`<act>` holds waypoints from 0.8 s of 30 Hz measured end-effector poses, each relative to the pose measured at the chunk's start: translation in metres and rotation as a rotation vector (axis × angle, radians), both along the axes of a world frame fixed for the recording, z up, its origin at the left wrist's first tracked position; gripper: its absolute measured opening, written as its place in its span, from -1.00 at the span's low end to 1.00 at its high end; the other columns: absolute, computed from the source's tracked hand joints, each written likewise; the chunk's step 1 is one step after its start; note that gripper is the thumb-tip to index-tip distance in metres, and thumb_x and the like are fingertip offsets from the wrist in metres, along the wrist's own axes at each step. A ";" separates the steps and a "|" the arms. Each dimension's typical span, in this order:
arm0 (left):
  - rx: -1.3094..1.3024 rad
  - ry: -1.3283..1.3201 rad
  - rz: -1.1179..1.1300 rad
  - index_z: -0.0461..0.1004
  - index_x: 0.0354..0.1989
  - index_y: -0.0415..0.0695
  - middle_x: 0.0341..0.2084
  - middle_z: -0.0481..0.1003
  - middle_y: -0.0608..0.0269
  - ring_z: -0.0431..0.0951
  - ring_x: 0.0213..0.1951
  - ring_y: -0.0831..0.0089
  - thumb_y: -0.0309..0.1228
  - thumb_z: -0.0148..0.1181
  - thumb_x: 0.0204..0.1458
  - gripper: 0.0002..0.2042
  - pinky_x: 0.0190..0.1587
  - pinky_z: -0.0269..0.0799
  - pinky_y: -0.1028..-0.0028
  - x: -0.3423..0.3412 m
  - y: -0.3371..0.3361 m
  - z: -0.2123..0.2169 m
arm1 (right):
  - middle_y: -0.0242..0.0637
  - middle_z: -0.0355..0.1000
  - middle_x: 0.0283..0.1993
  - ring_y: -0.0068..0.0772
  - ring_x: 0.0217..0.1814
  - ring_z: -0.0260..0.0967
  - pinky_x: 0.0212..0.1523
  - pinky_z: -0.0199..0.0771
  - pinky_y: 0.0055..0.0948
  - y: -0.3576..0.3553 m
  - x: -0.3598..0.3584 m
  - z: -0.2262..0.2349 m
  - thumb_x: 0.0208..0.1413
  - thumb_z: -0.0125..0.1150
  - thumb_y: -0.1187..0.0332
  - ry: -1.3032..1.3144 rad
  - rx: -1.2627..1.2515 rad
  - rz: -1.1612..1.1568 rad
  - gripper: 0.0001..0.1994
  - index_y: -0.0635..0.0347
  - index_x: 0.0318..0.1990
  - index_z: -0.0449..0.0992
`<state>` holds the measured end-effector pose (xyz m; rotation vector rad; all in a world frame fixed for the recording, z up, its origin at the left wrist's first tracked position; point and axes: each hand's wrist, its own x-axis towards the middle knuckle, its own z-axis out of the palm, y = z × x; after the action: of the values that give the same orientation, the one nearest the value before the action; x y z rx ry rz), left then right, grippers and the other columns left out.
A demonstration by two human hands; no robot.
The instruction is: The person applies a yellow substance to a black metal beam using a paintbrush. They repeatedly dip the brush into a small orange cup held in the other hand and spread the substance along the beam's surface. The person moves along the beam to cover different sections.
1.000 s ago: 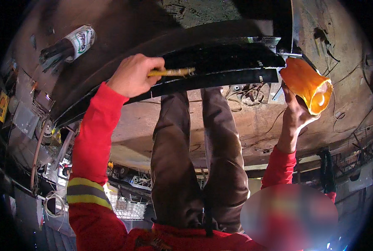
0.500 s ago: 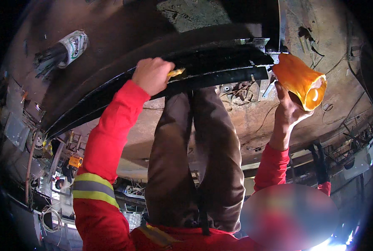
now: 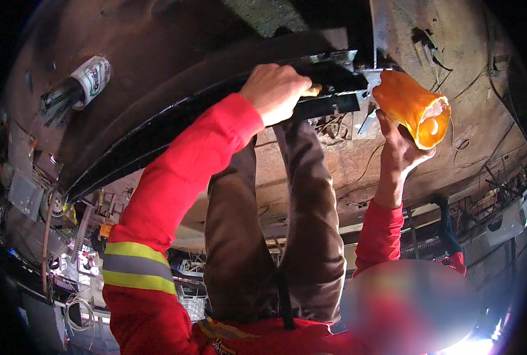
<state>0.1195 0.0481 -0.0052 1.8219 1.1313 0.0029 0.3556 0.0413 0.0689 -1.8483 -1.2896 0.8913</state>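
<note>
My left hand [image 3: 277, 93] is closed round a small yellow-brown tool [image 3: 312, 90], whose short end shows past the fingers; the rest is hidden in the fist. Its tip is close to a long black steel beam [image 3: 328, 107] with a glossy dark surface, which curves across the view in front of my legs. To the right, my right hand [image 3: 402, 142] grips an orange cut-open plastic container [image 3: 406, 103] from below. The container is tilted, with its ragged open mouth toward the lower right and a pale round patch inside.
At the upper left, a white printed bucket [image 3: 92, 80] lies tipped with several dark rods sticking out. Cables and metal scraps [image 3: 334, 127] lie on the brown floor behind the beam. Another person's dark-clothed leg [image 3: 447, 222] shows at the right. A wire basket [image 3: 193, 305] stands lower down.
My left hand has moved right along the beam with the yellow-brown tool. The right hand still holds the orange container, and the whole view has shifted slightly.
</note>
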 end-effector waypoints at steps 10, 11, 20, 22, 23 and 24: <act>-0.123 -0.042 -0.060 0.48 -0.42 -0.10 -0.60 0.49 0.07 0.52 -0.50 0.05 -0.47 0.22 -0.09 -0.94 -0.46 0.38 0.18 -0.004 0.033 0.021 | -0.30 0.55 -0.22 -0.47 -0.33 0.52 -0.24 0.53 -0.53 0.036 0.049 -0.014 -0.26 0.53 0.52 -0.116 -0.041 0.117 -0.59 0.36 -0.17 0.54; -0.263 -0.049 -0.080 0.49 -0.41 -0.12 -0.58 0.49 0.07 0.52 -0.50 0.07 -0.49 0.23 -0.06 -0.94 -0.46 0.38 0.24 -0.016 0.041 0.028 | -0.30 0.55 -0.22 -0.46 -0.35 0.52 -0.26 0.54 -0.52 0.034 0.052 -0.021 -0.25 0.52 0.53 -0.090 -0.062 0.112 -0.60 0.38 -0.17 0.54; 0.128 -0.102 0.189 0.56 -0.21 -0.31 -0.48 0.54 0.11 0.51 -0.47 0.39 -0.55 0.29 -0.02 -0.81 -0.41 0.36 0.48 -0.030 0.139 0.183 | -0.15 0.52 -0.01 -0.24 -0.03 0.51 0.05 0.46 -0.35 0.059 0.027 -0.034 -0.35 0.58 0.40 0.129 -0.010 0.207 -0.41 0.24 -0.03 0.54; 0.207 -0.085 0.085 0.56 -0.23 -0.30 -0.52 0.52 0.10 0.51 -0.54 0.34 -0.56 0.29 -0.04 -0.82 -0.47 0.35 0.46 -0.016 0.156 0.195 | -0.13 0.51 0.02 -0.23 0.00 0.50 0.06 0.46 -0.35 0.076 0.015 -0.026 -0.33 0.57 0.39 0.058 0.040 0.303 -0.40 0.26 0.00 0.53; 0.236 -0.073 0.050 0.56 -0.25 -0.30 -0.52 0.52 0.09 0.50 -0.55 0.32 -0.56 0.29 -0.04 -0.83 -0.48 0.35 0.46 -0.013 0.161 0.199 | -0.15 0.52 0.00 -0.21 -0.01 0.50 0.05 0.47 -0.36 0.080 0.008 -0.029 -0.35 0.59 0.37 0.083 0.102 0.295 -0.38 0.24 0.01 0.53; 0.263 -0.019 0.021 0.56 -0.28 -0.29 -0.51 0.53 0.06 0.53 -0.55 0.29 -0.56 0.30 -0.04 -0.85 -0.48 0.37 0.44 -0.010 0.165 0.204 | -0.15 0.52 -0.02 -0.22 -0.03 0.50 0.03 0.48 -0.36 0.086 0.002 -0.028 -0.35 0.59 0.36 0.083 0.124 0.292 -0.38 0.24 0.01 0.53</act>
<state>0.1098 0.2132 0.1991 2.0351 1.1805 0.1894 0.3574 0.1272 0.0408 -1.5362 -1.5514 1.0034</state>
